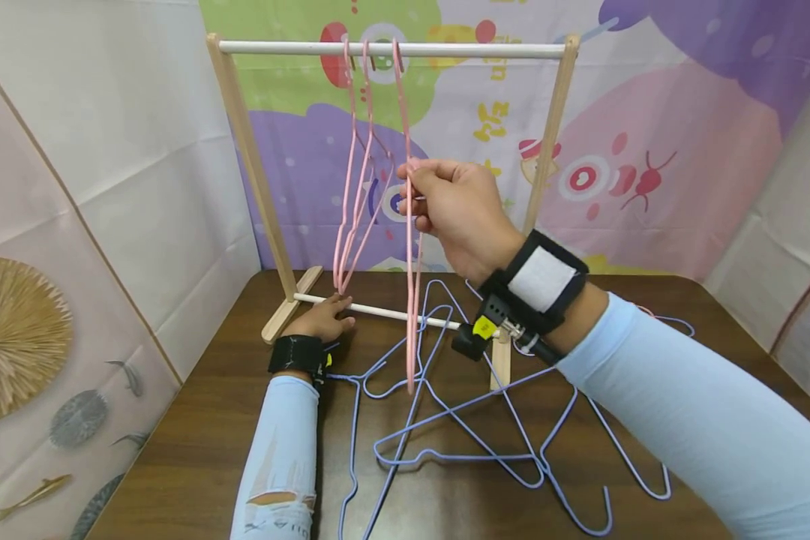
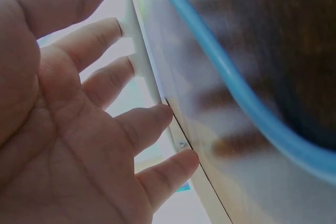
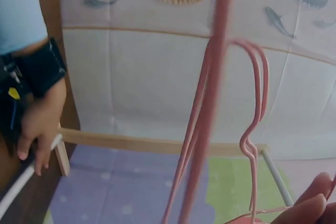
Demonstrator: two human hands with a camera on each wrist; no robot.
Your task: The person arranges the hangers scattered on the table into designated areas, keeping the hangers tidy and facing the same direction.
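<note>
My right hand (image 1: 469,214) pinches a pink clothes hanger (image 1: 409,292) just below its neck, thumb against the fingers. That hanger's hook loops over the white top rail (image 1: 486,50) of a wooden rack. To its left, two more pink hangers (image 1: 351,187) hang side by side on the same rail. Low at the left, my left hand (image 1: 319,321) is beside the rack's white lower bar (image 1: 378,312), palm empty. Its straight, spread fingers (image 2: 163,177) have their tips right at the tabletop in the left wrist view, near a blue hanger wire (image 2: 226,72).
Several blue hangers (image 1: 472,457) lie tangled on the brown table (image 1: 196,457), in front of and beneath the rack. Wooden posts (image 1: 253,172) and feet (image 1: 273,319) frame the rack. A patterned cloth (image 1: 648,135) hangs behind it, with pale walls at both sides.
</note>
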